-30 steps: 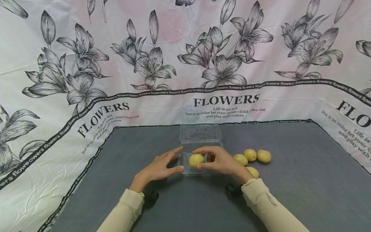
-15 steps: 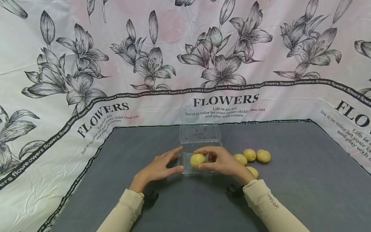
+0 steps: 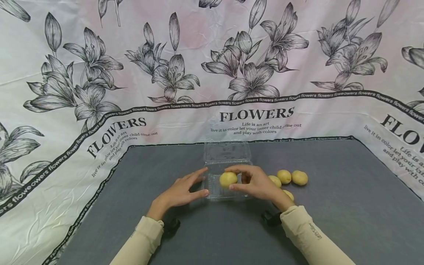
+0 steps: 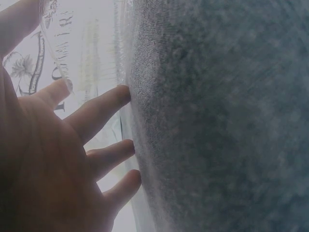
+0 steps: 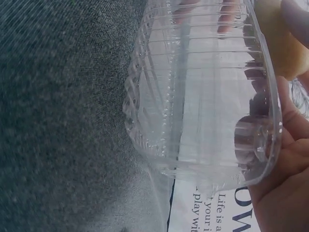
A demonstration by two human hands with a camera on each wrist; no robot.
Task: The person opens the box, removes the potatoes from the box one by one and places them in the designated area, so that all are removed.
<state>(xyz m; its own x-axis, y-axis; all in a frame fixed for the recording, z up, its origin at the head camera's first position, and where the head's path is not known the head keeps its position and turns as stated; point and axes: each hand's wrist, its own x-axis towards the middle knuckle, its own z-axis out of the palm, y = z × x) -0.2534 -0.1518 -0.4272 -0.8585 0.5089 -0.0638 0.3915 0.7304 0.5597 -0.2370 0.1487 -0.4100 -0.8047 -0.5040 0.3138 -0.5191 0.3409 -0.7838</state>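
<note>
My right hand (image 3: pixel 260 184) pinches a yellow, rounded, lemon-like fruit (image 3: pixel 228 179) between thumb and fingers, over a clear plastic clamshell box (image 3: pixel 213 191). In the right wrist view the fruit (image 5: pixel 280 46) is level with or above the rim of the box (image 5: pixel 207 101). The box's lid (image 3: pixel 226 151) stands raised at the back. At the left side of the box is my left hand (image 3: pixel 180 190), thumb and fingers spread; whether the fingertips touch the plastic is hard to tell. In the left wrist view that hand (image 4: pixel 53 154) holds nothing.
Several more yellow fruits (image 3: pixel 283 176) lie on the grey table (image 3: pixel 198 235) to the right of the box, one partly hidden by my right wrist. A flower-printed cloth (image 3: pixel 185 125) hangs behind and along the sides of the table.
The fruit in my right hand has shifted slightly to the right, and the hand with it. My left hand and the box have stayed almost in place.
</note>
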